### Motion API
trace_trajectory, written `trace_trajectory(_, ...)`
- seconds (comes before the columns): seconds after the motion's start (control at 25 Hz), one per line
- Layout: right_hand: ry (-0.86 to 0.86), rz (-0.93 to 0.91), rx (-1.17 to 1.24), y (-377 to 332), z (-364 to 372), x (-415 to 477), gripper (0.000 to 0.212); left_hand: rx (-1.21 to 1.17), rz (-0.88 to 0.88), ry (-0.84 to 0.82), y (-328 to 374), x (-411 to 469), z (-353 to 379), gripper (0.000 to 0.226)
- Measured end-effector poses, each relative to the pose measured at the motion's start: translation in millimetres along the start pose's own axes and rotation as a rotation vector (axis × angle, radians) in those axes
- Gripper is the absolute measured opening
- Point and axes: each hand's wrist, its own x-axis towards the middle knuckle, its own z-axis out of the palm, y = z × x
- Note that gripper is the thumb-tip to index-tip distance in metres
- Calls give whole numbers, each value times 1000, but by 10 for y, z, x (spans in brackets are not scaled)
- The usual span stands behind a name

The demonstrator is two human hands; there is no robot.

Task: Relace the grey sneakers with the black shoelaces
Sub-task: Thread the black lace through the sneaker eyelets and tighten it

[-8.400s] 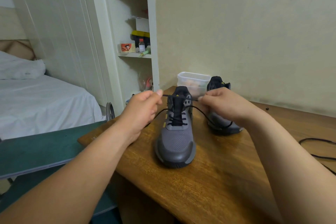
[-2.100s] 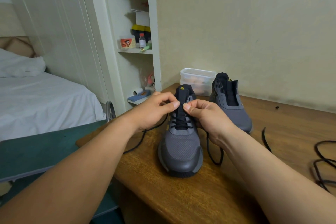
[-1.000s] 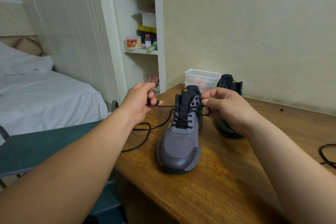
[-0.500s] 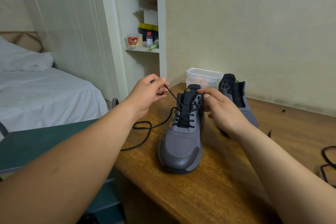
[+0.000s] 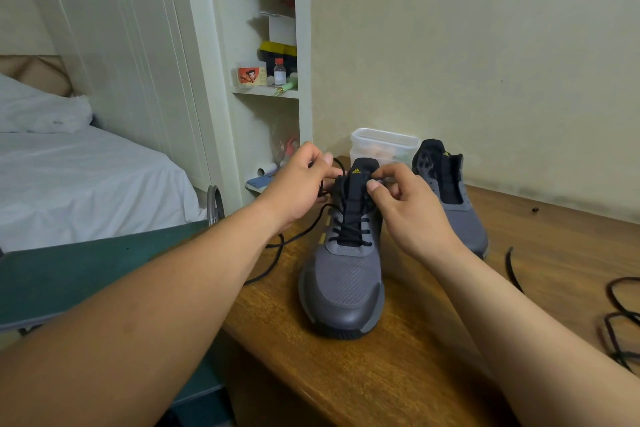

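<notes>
Standing upright, grey sneaker [image 5: 343,284], black shoelace [image 5: 351,236] criss-crossed, seemingly to top.

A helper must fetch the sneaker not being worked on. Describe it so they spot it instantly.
On the wooden desk against the wall, look behind the right hand, beside the clear plastic tub. The grey sneaker there has no lace across its black tongue, unlike the front sneaker.

Both bare forearms reach in from 8 and 4 o'clock toward centre, where the left hand [image 5: 298,184] and right hand [image 5: 407,206], fingers curled, each pinch the black shoelace [image 5: 351,238].
</notes>
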Motion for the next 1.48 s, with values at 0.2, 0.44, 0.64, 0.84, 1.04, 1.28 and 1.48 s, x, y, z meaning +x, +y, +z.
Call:
trace_trajectory(0.2,5,-62,64,-76,-12,-32,4,-66,-57,38,39,-1,-28,20)
trace_trajectory(0.44,-33,-31,19,-64,-58,-22,14,-27,-21,99,10,71,-27,18)
trace_trajectory(0.64,-30,8,78,-78,-106,-23,13,-30,0,284,-56,129,-254,22)
trace_trajectory(0.84,-54,6,99,-115,-133,-44,15,68,18,328,-92,59,-342,27)
trace_trajectory(1.04,-61,8,90,-141,-151,-55,26,225,56,255,30,37,-402,19)
trace_trajectory(1.28,-39,61,113,-148,-148,-62,25,815,211,267,-125,-332,-332,9)
trace_trajectory(1.48,-14,72,85,-206,-125,-97,19,888,140,-121,-245,-516,-242,9)
